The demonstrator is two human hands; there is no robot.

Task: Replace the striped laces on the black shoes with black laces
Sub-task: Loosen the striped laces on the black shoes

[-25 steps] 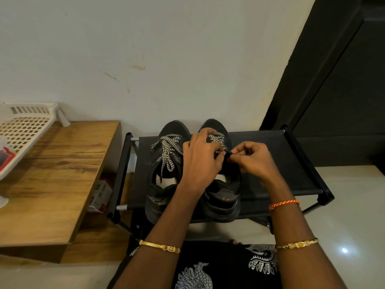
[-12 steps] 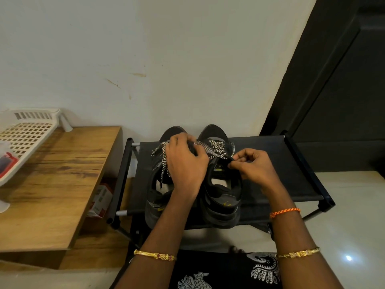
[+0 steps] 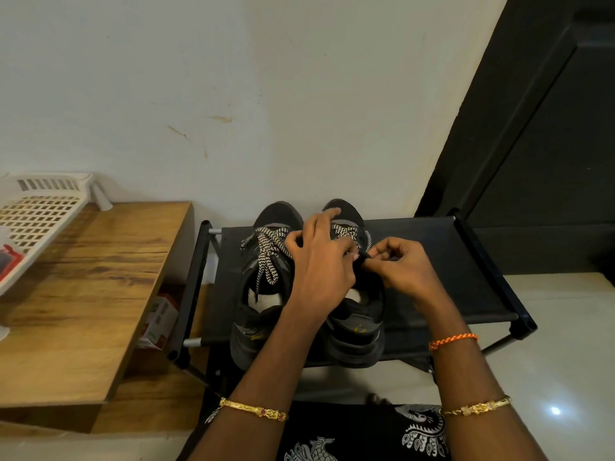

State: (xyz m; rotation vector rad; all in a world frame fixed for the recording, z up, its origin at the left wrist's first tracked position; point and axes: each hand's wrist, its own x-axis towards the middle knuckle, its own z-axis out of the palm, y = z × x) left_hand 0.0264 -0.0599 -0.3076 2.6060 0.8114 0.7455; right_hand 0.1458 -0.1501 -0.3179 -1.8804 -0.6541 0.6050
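Both hands are working at the top eyelets of the right shoe [image 3: 357,331], which is sitting beside the left shoe [image 3: 263,314] on the black rack [image 3: 442,261], toes toward the wall. Since half a second ago the left hand [image 3: 321,271] has been coming back from over the left shoe's tongue to the right shoe's throat, where it is now curling over the lacing with its forefinger stretched out toward the toe; what its fingertips are gripping is hidden. The right hand [image 3: 401,267] is staying almost where it was, fingers bent, pinching a small dark bit at the eyelet edge, likely the lace tip, though it is too small to be sure. The striped lace [image 3: 346,231] is still crossing this shoe's upper rows, and the other striped lace [image 3: 268,247] is lying loose and undone on the left shoe. So the unthreading is only just getting under way; no black laces are showing.
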